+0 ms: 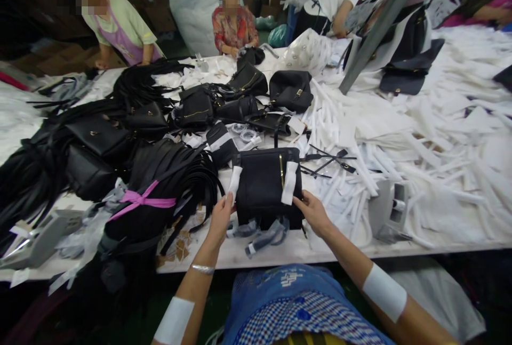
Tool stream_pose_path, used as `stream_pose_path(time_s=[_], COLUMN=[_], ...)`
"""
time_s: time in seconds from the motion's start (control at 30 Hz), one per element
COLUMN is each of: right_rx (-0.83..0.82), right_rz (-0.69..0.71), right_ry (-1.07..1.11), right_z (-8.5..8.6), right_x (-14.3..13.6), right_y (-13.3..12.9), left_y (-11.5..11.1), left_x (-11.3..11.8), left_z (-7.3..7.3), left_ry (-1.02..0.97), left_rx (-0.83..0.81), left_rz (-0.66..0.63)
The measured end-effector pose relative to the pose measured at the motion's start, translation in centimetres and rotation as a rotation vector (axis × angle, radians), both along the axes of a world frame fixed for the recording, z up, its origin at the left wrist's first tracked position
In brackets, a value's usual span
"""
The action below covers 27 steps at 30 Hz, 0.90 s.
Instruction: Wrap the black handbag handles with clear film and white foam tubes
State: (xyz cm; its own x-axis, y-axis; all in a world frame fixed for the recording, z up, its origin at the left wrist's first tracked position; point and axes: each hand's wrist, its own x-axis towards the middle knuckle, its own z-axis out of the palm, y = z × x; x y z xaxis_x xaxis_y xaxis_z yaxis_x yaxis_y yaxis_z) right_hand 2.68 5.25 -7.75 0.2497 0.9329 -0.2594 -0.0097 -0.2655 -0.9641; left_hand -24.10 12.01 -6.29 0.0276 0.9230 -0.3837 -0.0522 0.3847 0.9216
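A black bag (260, 182) with a gold zipper lies on the white table in front of me, its lower edge toward me. Two white wrapping strips lie on it, one at its left edge (235, 178) and one beside the zipper (290, 182). My left hand (222, 214) pinches the bag's left side by the lower end of the left strip. At the right side, my right hand (314, 211) has thumb and fingers closed on the bag's edge, near the other strip. Plastic-wrapped straps (268, 237) hang below the bag.
Bundled black straps with a pink tie (146, 201) lie to the left, black bags (196, 107) beyond. White strips (384, 121) cover the right side. Tape dispensers stand left (44, 238) and right (388, 211). A slanted grey pole (376, 35) rises at back right. Several people work across the table.
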Motion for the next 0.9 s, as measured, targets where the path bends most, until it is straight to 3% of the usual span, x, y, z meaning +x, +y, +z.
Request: stream_pose_path(time_s=[0.07, 0.17, 0.33, 0.47, 0.6, 0.7, 0.8, 0.9], right_rx=[0.013, -0.069, -0.222, -0.236, -0.255, -0.246, -0.276, -0.337], right_rz=[-0.018, -0.071, -0.152, -0.130, -0.100, -0.020, 0.103, 0.240], right_ry=[0.033, 0.035, 0.070, 0.091, 0.069, 0.087, 0.091, 0.084], right_z=[-0.2, -2.2, -5.6, -5.1, -3.0, -2.2, -2.9, -3.9], right_x=[0.9, 1.9, 2.2, 1.5, 0.5, -1.2, -3.9, -6.0], right_y=[1.3, 2.2, 0.8, 0.4, 1.0, 0.5, -0.8, -2.3], left_y=[1.4, 2.2, 0.4, -1.6, -1.7, 0.3, 4.2, 8.6], left_x=[0.5, 0.7, -0.3, -0.5, 0.3, 1.0, 2.1, 3.5], left_z=[-0.1, -1.2, -4.3, -6.0, -6.0, -5.3, -4.9, -4.9], left_ry=[-0.006, 0.108, 0.348, 0.516, 0.609, 0.641, 0.693, 0.799], left_rx=[0.064, 0.122, 0.158, 0.271, 0.324, 0.328, 0.353, 0.264], left_rz=[0.019, 0.043, -0.036, -0.181, -0.090, -0.067, -0.114, -0.319])
